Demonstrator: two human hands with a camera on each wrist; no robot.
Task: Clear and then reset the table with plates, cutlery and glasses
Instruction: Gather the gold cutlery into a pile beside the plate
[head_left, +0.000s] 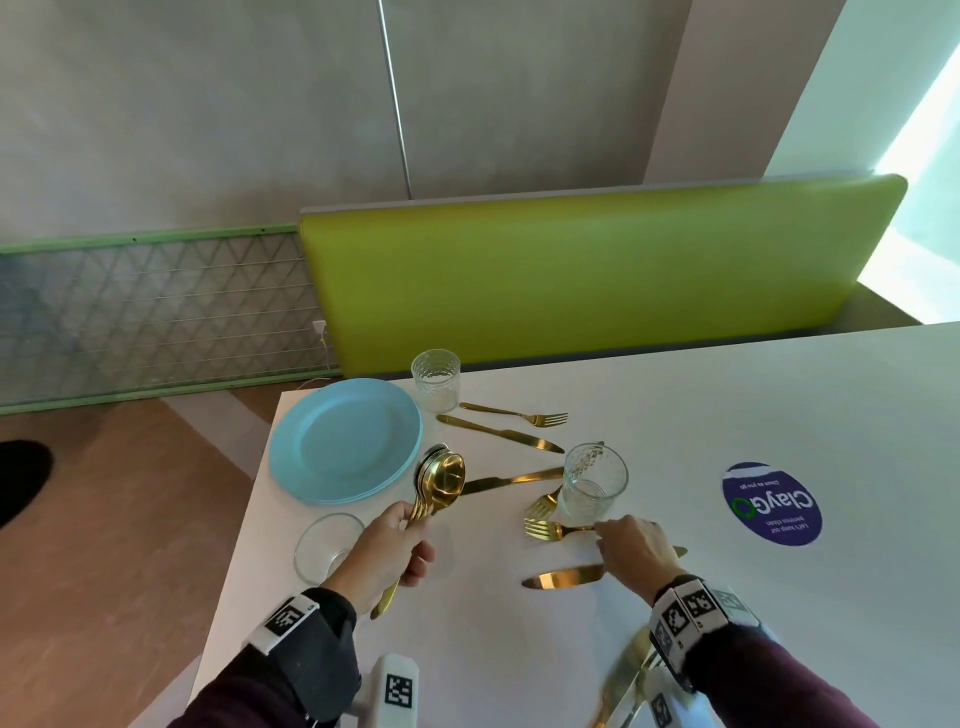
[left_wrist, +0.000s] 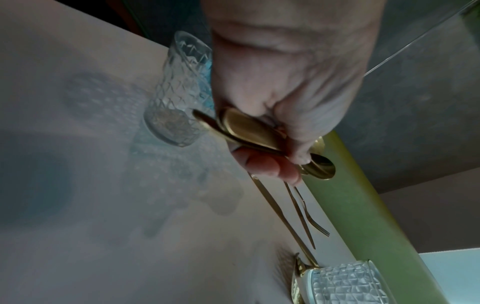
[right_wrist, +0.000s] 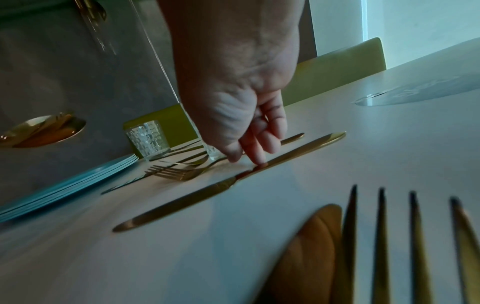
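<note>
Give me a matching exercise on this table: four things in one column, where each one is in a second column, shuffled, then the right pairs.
Things:
1. bundle of gold spoons
2. stack of blue plates
3. purple round sticker
4. gold fork

Places:
A. flat on the white table, to the right of the cutlery
B. gripped in the left hand, raised off the table
C. lying on the table, handle under the right hand fingertips
D. at the table's far left corner, beside a patterned glass

Pairs: 1-B, 2-D, 3-A, 4-C
</note>
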